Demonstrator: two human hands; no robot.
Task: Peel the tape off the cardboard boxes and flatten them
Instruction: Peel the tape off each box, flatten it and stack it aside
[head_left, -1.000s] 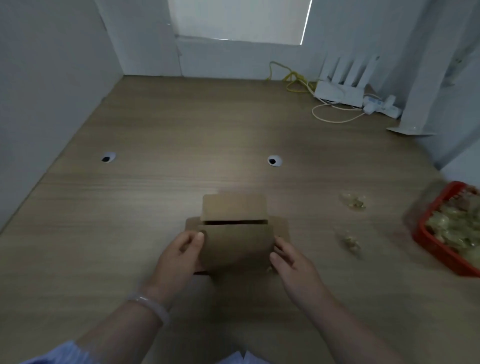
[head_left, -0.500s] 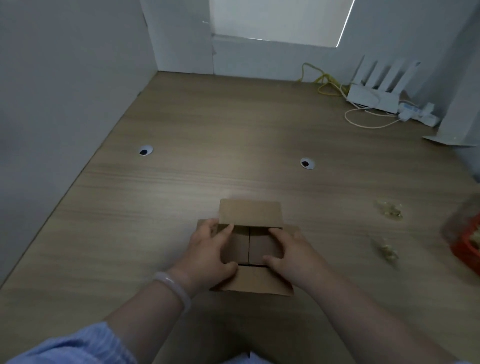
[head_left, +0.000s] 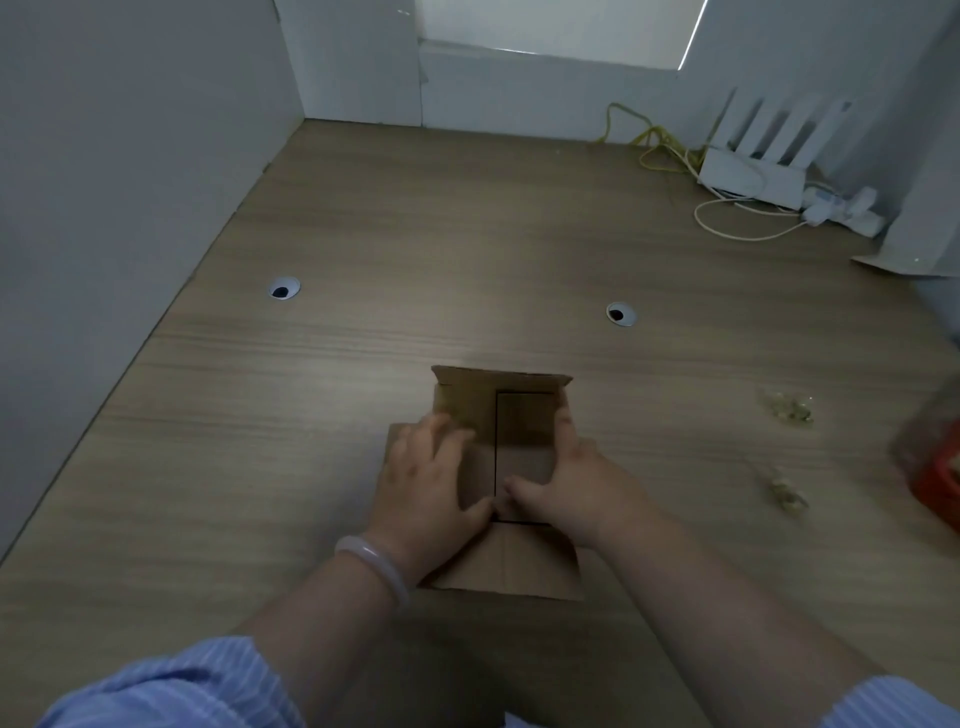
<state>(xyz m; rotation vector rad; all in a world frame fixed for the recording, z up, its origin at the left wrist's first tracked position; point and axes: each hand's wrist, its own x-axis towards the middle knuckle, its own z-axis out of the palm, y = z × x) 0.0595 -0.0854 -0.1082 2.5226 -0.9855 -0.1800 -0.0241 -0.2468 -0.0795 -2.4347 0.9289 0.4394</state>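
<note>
Near bench (head_left: 467, 234) edge, box (head_left: 524, 421) lies lengthwise near-to-far beneath left grip (head_left: 431, 478) and right grip (head_left: 569, 483), both spread flat, pressing its flaps.

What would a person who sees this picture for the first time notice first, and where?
The left hand and right hand press on a cardboard box at the near middle of the table. A white router stands in the far right corner; a red basket shows at the right edge.
</note>
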